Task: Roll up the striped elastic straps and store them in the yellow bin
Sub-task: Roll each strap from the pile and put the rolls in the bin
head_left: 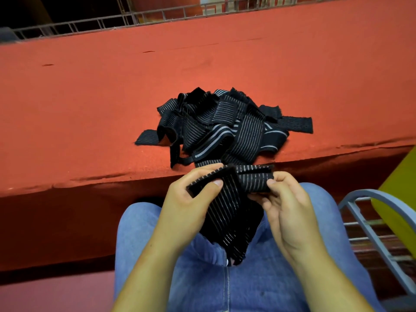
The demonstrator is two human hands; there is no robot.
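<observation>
Both hands are busy with one striped strap (227, 212), held over the person's lap just past the near edge of the red table (90, 109). On one side the left hand (191, 197) pinches the strap's fuzzy black end, thumb on top and fingers curled behind. On the other, the right hand (288, 206) pinches a bit that looks folded or partly rolled, with the thumb tip on the stripes and the fingers tucked under. The rest of it hangs loose onto the jeans (202, 278).

Just beyond the hands, the pile of straps (220, 127) sits on the table near the front edge. It's a tangle of black straps with thin pale stripes, a couple with wider grey bands. One end trails toward the hands, can't tell if it's the same strap tbh.

Only a corner of the yellow bin (398, 194) pokes in at the right edge, behind a grey metal frame (369, 192) by the right knee. Its inside isn't visible. Along the table's far side runs a metal railing (90, 25).
</observation>
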